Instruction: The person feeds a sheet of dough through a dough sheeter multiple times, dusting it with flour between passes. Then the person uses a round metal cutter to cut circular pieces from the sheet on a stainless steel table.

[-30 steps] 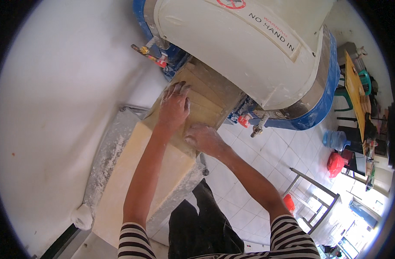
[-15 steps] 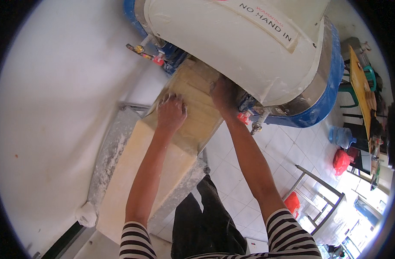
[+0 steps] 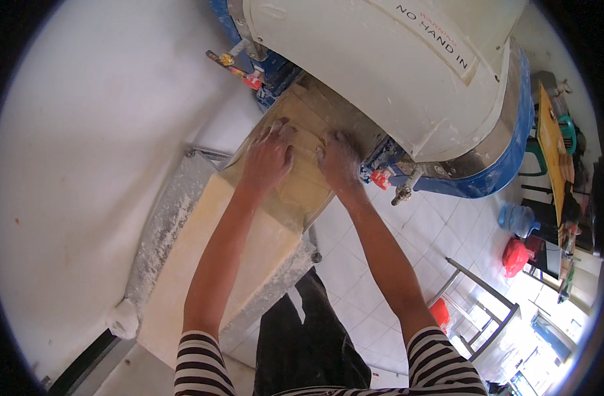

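Head: two hands (image 3: 268, 157) (image 3: 340, 164), one machine (image 3: 381, 79)

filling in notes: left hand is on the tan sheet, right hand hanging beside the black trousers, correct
No, the right hand is up at the tan sheet in the head view, not beside the black trousers; the left hand is as stated.

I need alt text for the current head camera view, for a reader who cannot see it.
A powder-dusted left hand and right hand rest on a tan, dough-like sheet in front of a blue-and-white machine. White floor tiles show to the right.
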`<state>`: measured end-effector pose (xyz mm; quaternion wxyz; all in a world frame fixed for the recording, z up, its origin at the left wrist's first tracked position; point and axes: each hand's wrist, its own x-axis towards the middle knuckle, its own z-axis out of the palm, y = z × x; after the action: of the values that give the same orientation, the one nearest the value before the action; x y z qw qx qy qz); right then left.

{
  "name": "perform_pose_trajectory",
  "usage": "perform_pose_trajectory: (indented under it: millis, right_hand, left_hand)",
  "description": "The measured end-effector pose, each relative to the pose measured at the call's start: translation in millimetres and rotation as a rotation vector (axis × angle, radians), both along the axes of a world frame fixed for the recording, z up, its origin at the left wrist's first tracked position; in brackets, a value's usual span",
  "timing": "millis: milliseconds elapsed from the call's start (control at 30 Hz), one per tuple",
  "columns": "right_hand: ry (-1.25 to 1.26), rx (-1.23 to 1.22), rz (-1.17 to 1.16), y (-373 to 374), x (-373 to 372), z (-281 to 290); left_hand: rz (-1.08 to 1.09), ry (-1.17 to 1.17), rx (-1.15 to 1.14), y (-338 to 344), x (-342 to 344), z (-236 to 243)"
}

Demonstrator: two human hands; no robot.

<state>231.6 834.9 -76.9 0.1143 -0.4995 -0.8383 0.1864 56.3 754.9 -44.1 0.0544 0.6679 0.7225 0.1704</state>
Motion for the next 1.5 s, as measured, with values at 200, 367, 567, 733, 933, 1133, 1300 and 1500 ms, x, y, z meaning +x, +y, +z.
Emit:
perform_pose_trajectory:
  millis: [200,367,567,733,933,1133,1300,1500]
  right_hand:
    - [0.051,-0.206,0.027,-11.2,-1.4,21.1]
    - [0.128,-0.172,0.203,-35.0,10.7,31.6]
    - [0.212,-0.033,-0.08,-19.6,10.7,15.9]
    - [0.09,-0.082,-0.071,-11.4,3.9,11.4]
    - [0.078,-0.237,0.015,-9.8,7.4,20.1]
    - [0.283,-0.248,0.029,-31.0,18.8,39.4]
    - [0.433,0.004,0.1,-58.2,18.1,92.5]
    - [0.563,0.188,0.203,-68.1,4.7,189.1]
  left_hand:
    - [-0.059,-0.057,0.113,42.7,-3.4,-2.0]
    - [-0.127,-0.02,-0.081,58.0,-8.2,-2.9]
    - [-0.14,0.159,-0.161,59.8,-8.0,-8.4]
    - [-0.156,0.236,-0.022,55.2,-16.5,-9.6]
    - [-0.179,-0.04,-0.136,43.5,-34.5,14.5]
    - [-0.199,-0.127,-0.032,14.9,-50.5,53.5]
    - [-0.125,-0.218,0.096,-10.6,-64.6,87.0]
    - [-0.009,-0.582,0.173,-40.6,-74.5,150.1]
